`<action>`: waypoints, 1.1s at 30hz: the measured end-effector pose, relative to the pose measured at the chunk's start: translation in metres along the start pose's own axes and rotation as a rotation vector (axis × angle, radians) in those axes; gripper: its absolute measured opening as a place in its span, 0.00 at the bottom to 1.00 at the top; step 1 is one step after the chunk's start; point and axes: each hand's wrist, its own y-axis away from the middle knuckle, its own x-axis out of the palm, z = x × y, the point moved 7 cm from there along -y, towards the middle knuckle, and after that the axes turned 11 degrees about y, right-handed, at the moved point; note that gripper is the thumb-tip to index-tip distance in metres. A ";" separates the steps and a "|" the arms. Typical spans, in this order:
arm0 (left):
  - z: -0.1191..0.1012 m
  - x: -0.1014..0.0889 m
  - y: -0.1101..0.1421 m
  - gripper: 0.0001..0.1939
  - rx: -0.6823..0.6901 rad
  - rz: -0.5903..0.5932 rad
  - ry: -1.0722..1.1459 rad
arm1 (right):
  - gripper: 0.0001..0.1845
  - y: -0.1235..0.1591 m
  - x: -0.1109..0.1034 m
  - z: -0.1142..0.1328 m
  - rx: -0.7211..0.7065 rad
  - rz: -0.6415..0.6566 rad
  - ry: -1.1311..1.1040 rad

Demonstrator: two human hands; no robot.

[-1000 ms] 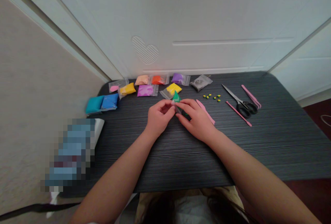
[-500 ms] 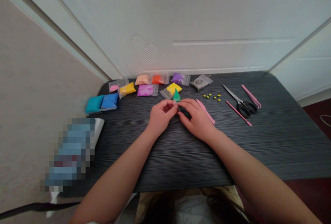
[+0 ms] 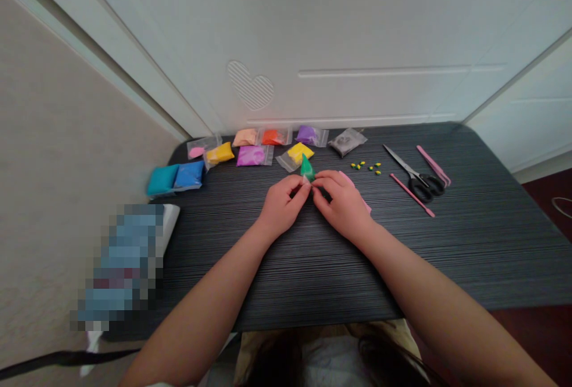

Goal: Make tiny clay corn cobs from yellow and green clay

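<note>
A small clear bag of green modelling clay (image 3: 307,168) is held between my hands near the middle of the dark table. My left hand (image 3: 286,201) pinches the bag's open-looking plastic end between thumb and fingers. My right hand (image 3: 342,202) grips the same end from the other side, thumb and index finger close together. The green lump points away from me, just in front of a bag of yellow clay (image 3: 301,152). Fingers hide much of the bag's near edge. Partly behind my right hand lies a flat pink modelling tool (image 3: 347,180).
Several clay bags, among them a purple one (image 3: 307,134) and a blue one (image 3: 189,175), line the table's back and left. Small yellow-green bits (image 3: 361,165) lie right of centre. Scissors (image 3: 417,183), a thin pink tool (image 3: 412,195) and pink tweezers (image 3: 432,164) are farther right.
My hands have come closer together, the left shifting slightly right. The green clay bag has moved a little right and both hands now pinch its plastic end.
</note>
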 end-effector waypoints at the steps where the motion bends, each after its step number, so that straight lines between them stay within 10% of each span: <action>1: -0.001 0.000 0.000 0.10 0.004 0.006 -0.010 | 0.08 0.000 0.000 0.000 0.005 -0.003 0.008; 33: -0.015 0.007 0.008 0.10 0.116 0.037 -0.066 | 0.03 -0.005 -0.004 -0.022 0.232 -0.054 -0.202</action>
